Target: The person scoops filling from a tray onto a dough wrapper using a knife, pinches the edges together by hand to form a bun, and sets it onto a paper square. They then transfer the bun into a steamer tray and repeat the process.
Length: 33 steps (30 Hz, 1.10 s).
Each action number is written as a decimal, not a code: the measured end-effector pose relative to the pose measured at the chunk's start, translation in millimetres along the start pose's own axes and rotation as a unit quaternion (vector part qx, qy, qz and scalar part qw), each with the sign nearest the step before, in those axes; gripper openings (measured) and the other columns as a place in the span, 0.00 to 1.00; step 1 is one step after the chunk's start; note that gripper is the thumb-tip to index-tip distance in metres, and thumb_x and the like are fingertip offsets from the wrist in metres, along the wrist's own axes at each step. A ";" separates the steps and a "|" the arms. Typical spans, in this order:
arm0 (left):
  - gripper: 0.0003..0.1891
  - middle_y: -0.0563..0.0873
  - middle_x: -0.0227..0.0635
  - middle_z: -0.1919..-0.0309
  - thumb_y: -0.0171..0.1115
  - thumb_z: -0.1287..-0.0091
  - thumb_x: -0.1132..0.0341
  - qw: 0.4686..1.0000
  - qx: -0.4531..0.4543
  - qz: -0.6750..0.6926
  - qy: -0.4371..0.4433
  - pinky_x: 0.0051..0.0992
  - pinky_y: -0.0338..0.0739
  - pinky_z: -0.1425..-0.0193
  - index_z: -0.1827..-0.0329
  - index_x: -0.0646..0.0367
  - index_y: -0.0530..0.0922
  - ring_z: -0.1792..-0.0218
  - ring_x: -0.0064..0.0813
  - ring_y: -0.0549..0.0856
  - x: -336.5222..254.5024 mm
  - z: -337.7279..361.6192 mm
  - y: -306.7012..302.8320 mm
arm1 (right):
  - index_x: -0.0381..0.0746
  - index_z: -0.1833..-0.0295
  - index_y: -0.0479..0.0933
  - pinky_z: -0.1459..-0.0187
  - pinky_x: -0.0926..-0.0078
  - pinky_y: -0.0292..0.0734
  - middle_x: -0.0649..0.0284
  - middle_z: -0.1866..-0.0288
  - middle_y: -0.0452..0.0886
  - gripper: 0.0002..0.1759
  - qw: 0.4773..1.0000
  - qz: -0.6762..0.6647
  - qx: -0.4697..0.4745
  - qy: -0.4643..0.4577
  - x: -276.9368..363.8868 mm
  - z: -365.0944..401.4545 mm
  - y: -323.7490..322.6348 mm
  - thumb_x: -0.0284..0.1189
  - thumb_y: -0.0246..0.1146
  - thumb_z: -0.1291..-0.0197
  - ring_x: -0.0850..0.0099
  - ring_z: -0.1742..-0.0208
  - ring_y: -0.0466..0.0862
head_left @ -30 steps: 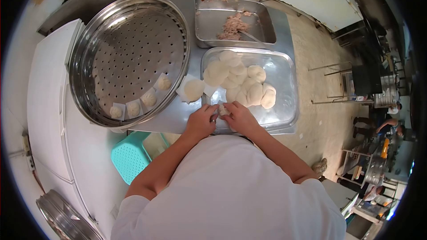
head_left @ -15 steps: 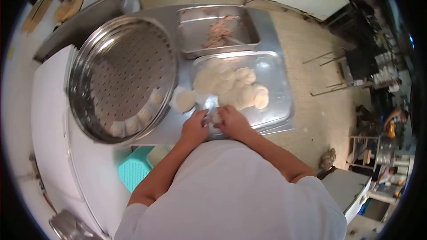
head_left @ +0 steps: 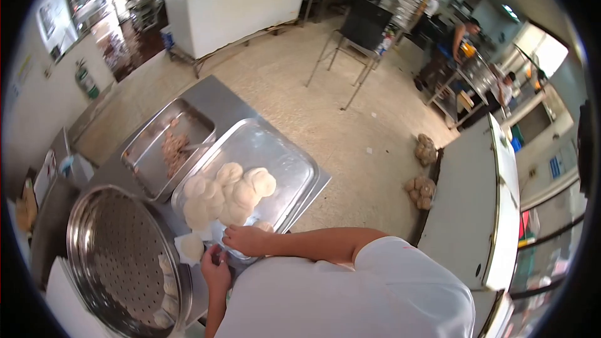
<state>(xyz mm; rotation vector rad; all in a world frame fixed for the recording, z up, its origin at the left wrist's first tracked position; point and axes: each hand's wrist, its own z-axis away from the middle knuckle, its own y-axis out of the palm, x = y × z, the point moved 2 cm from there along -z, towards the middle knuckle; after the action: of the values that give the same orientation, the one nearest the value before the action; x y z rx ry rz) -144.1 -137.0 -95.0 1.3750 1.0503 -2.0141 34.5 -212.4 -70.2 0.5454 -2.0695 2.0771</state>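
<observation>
My left hand (head_left: 216,269) and my right hand (head_left: 246,240) are close together at the near corner of a metal tray (head_left: 285,150). Both have curled fingers; whatever lies between them is too small and hidden to make out. On the tray, a pile of round flat dough pieces (head_left: 236,195) overlaps, and another piece of dough (head_left: 263,226) shows just behind my right wrist. One dough round (head_left: 191,247) lies on a white square of paper left of my hands. Farther left, a large perforated steamer pan (head_left: 119,244) holds several shaped dumplings (head_left: 169,288) along its right side.
A deep pan (head_left: 145,141) with meat filling (head_left: 173,150) and a utensil stands behind the tray. Beyond the table are a white chest freezer (head_left: 241,9), a black chair-like stand (head_left: 366,25) and sacks (head_left: 421,191). Several people work at the far right; another white cabinet (head_left: 466,206) is nearer.
The view has swung up and toward the right, showing more of the room, with the table now lower left. My hands remain close together at the tray's near edge.
</observation>
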 end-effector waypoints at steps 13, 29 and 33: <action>0.30 0.84 0.37 0.37 0.42 0.16 0.42 0.773 0.197 0.543 -0.264 0.45 0.78 0.33 0.30 0.58 0.75 0.38 0.41 0.83 -51.0 -10.7 -0.4 | 0.31 0.38 0.77 0.42 0.54 0.79 0.46 0.46 0.81 0.27 0.930 -0.281 -0.197 0.130 35.0 23.8 -51.8 0.26 0.69 0.45 0.46 0.42 0.82; 0.41 0.78 0.47 0.32 0.43 0.18 0.37 0.822 0.071 0.544 -0.154 0.43 0.70 0.25 0.16 0.64 0.55 0.36 0.40 0.80 -79.4 6.8 -77.3 | 0.32 0.41 0.81 0.48 0.62 0.83 0.48 0.47 0.84 0.24 0.972 -0.214 -0.080 0.047 81.4 -84.4 -111.1 0.26 0.74 0.44 0.51 0.49 0.87; 0.40 0.77 0.50 0.32 0.43 0.17 0.39 0.820 -0.036 0.566 -0.077 0.44 0.71 0.25 0.17 0.66 0.54 0.36 0.43 0.80 -79.8 0.0 -137.9 | 0.32 0.43 0.81 0.44 0.56 0.81 0.48 0.46 0.83 0.23 0.977 -0.194 -0.058 -0.064 97.8 -162.8 -117.3 0.27 0.72 0.44 0.47 0.46 0.85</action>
<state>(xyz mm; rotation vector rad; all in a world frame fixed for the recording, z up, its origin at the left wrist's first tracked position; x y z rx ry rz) -215.9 -58.2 23.4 1.2749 0.0863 -1.1121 -36.3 -61.7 78.4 0.9947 -1.9390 1.7292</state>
